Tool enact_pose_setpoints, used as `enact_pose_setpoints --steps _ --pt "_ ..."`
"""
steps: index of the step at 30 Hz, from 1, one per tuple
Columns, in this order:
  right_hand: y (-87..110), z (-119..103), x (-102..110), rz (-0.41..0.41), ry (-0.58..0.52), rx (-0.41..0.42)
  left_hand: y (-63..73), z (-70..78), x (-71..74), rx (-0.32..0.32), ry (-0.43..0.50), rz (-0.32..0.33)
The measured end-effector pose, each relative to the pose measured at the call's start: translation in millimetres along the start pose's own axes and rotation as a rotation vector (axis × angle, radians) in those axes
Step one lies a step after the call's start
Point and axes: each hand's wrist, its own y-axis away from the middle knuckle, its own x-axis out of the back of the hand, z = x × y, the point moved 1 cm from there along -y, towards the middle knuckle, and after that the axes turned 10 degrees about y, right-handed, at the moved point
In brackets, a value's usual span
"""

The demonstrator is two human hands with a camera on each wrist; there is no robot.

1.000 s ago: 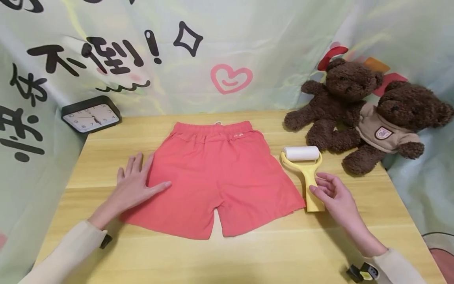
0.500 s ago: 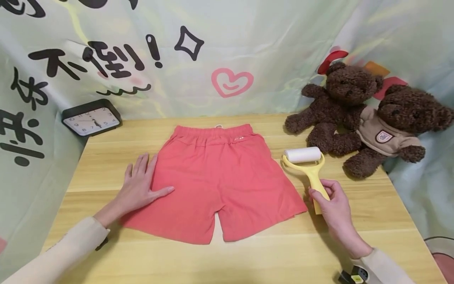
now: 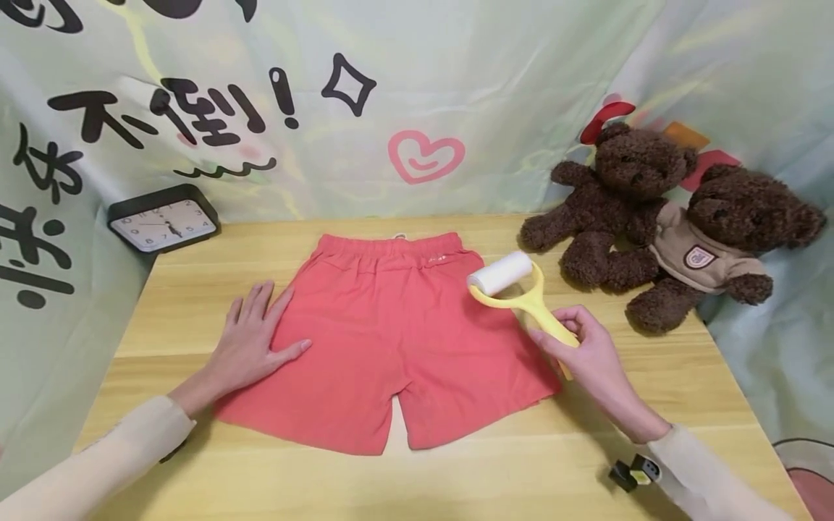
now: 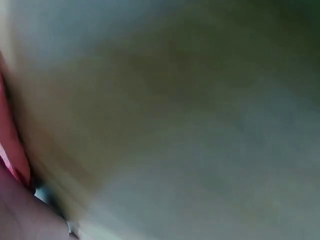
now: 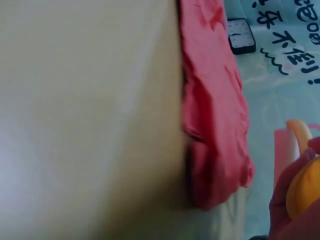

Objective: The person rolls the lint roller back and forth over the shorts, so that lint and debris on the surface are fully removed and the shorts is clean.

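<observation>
Wooden table [image 3: 195,304], printed cloth backdrop [image 3: 456,72] (black lettering)

Blurred table [image 4: 190,125], red shorts [image 4: 10,150] edge

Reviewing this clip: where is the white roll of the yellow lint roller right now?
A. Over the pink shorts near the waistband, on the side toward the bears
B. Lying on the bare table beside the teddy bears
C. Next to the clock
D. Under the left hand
A: the right hand grips the yellow lint roller by its handle, and its white roll sits over the pink shorts near the waistband, on the bears' side.
</observation>
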Motion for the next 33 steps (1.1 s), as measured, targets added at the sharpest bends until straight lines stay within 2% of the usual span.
enact_pose_setpoints --steps 4,7,10,14,17,21,25,33 --pt "-20.4 -17 -6 -0.064 -0.008 0.053 1.5 -4.0 1.9 -0.010 0.013 -0.009" --pt "-36.1 -32 -13 -0.068 -0.016 0.106 1.9 -7.9 3.1 -0.014 0.041 -0.014" --pt "-50.9 -47 -24 -0.055 0.023 0.138 4.0 -12.1 4.3 -0.027 0.063 -0.009" --pt "-69.8 -66 -43 -0.063 0.079 0.186 11.1 -16.1 3.6 -0.052 0.017 0.014" --pt "-82.5 -78 -62 -0.109 0.120 0.236 17.7 -17.3 0.6 -0.052 -0.032 0.034" --pt "-98.7 -92 -86 -0.173 0.215 0.331 22.7 -16.3 -3.7 -0.042 -0.051 0.054" --pt "-115.6 -104 -110 -0.211 0.270 0.409 22.3 -14.3 -5.2 -0.031 -0.059 0.063" --pt "-141.9 -129 -154 -0.299 0.281 0.483 11.3 -11.8 1.4 0.036 -0.002 0.040"
